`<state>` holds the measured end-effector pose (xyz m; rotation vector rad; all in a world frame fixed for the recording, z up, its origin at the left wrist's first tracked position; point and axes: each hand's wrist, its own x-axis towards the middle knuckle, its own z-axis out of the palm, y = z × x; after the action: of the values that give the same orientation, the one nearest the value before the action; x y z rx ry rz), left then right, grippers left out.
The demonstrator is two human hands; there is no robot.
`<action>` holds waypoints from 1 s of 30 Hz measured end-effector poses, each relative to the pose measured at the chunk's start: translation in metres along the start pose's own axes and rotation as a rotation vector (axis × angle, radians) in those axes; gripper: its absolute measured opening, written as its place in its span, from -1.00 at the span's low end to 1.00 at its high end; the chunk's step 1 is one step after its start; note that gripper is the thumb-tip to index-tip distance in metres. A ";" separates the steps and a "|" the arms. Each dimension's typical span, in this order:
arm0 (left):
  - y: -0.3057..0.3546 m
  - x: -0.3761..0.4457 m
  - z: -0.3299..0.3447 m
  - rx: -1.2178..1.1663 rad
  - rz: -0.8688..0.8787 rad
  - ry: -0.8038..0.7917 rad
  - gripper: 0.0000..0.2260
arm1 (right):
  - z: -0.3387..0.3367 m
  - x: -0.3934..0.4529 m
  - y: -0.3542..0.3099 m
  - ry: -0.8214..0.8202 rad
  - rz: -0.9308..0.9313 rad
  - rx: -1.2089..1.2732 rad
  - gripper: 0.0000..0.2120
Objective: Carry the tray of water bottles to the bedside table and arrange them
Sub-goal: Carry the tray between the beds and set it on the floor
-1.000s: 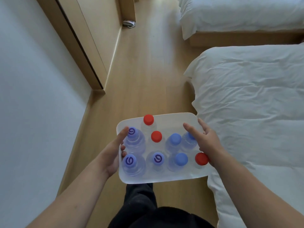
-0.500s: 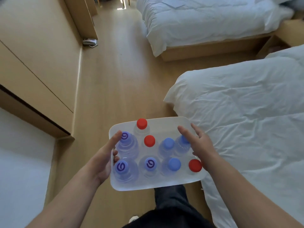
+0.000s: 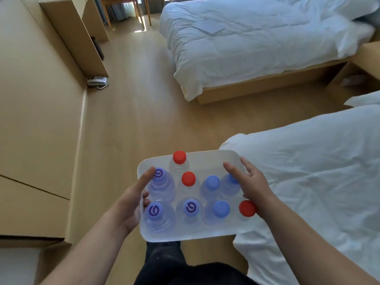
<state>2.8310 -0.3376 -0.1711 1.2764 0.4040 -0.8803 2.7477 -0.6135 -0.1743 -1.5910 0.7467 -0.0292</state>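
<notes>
left hand (image 3: 131, 204) gripped tray (image 3: 207, 163) edge, fingers beneath hidden | right hand (image 3: 254, 185) clasped opposite edge, partly covering a bottle (image 3: 230, 185) | tray between hands above floor (image 3: 127, 124) | bed (image 3: 320, 171) right of right hand

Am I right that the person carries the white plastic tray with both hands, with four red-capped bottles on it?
Not quite: the head view shows three red-capped bottles, not four. The left hand and right hand do hold the white plastic tray at its sides.
</notes>
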 end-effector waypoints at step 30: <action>0.434 0.541 0.329 0.502 -0.178 -0.402 -0.01 | -0.134 0.543 -0.200 0.464 0.118 0.245 -0.76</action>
<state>3.4308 -0.8173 -0.1764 1.4840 -0.0330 -1.4185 3.2038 -0.9939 -0.1863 -1.3140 1.1485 -0.4008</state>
